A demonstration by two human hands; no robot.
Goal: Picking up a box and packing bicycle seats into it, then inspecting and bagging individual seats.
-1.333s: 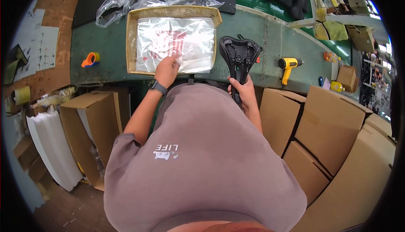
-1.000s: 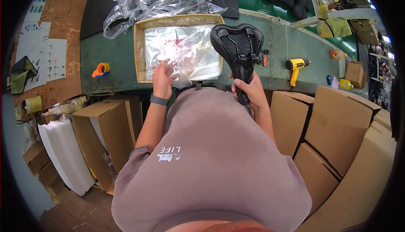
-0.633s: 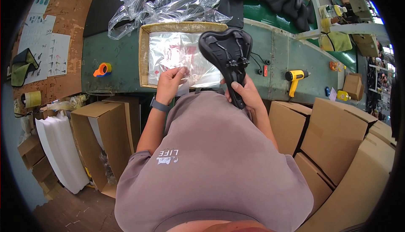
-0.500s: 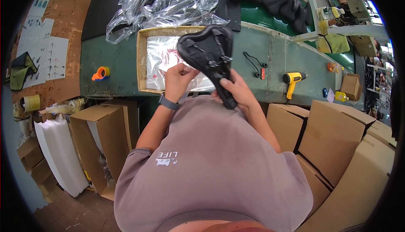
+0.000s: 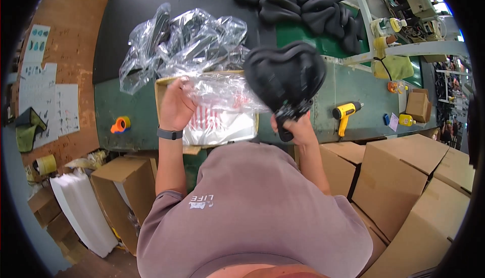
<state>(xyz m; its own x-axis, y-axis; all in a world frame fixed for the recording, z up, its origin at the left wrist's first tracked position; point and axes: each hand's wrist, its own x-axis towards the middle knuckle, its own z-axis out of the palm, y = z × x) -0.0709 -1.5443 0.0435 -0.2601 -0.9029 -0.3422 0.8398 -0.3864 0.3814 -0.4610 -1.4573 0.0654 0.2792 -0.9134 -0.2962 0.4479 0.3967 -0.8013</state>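
In my right hand (image 5: 301, 129) is a black bicycle saddle (image 5: 285, 73), gripped by its narrow nose. Its wide end points away from me, above the right side of a shallow cardboard box (image 5: 160, 92). The fingers of my left hand (image 5: 177, 107) are closed on the edge of a clear plastic bag (image 5: 220, 92), which stretches rightward toward the saddle. Under it, a stack of clear bags with red print (image 5: 222, 129) lies in the box. Some of my left fingertips are hidden by the shiny film.
Beyond the box lies a heap of saddles in clear plastic (image 5: 187, 40). Bare black saddles (image 5: 283, 8) are piled at the far right. A yellow heat gun (image 5: 345, 114) and an orange tape roll (image 5: 121, 124) rest on the green bench. Brown cartons (image 5: 399, 169) stand right.
My left hand has moved left and lifted a plastic bag from the stack. My right hand has carried the saddle rightward and turned it, wide end away. The view has shifted slightly.
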